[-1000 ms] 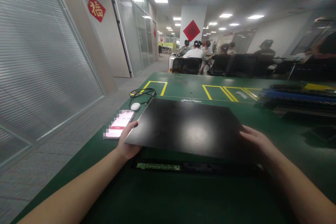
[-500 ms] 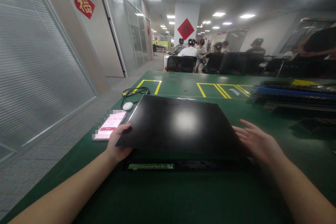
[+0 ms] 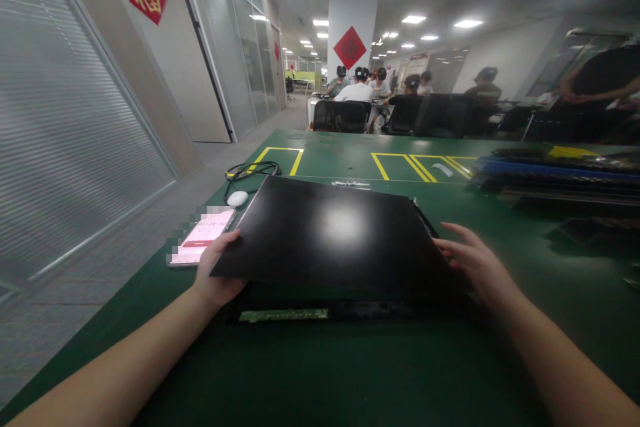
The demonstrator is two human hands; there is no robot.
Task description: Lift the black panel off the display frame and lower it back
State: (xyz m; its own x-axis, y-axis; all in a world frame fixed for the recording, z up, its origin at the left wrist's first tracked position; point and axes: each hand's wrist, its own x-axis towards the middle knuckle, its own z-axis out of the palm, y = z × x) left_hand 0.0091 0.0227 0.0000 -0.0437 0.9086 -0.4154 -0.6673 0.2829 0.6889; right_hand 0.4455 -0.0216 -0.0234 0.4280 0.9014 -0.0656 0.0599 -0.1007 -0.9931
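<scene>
A flat black display panel (image 3: 300, 233) is tilted over the green table, with a ceiling light reflected on it. My left hand (image 3: 217, 273) grips its left edge, thumb on top and the other fingers underneath. At the right edge, my right hand (image 3: 480, 270) has its fingers stretched and apart; some fingertips reach the panel's side. Whether they bear its weight I cannot tell. Below the near edge shows a narrow green circuit board (image 3: 284, 314) on a dark strip. A dark edge of something beneath shows along the panel's right side.
On the left lie a lit phone (image 3: 205, 233), a white rounded object (image 3: 237, 199) and a coiled black cable (image 3: 253, 172). Dark flat parts (image 3: 555, 177) are stacked at the right. Yellow tape (image 3: 400, 155) marks the table's (image 3: 320, 373) far side. People sit beyond.
The whole view has shifted slightly. My right fingers have come in closer against the panel's right edge, and a dark edge now shows beside it. My left hand keeps its grip.
</scene>
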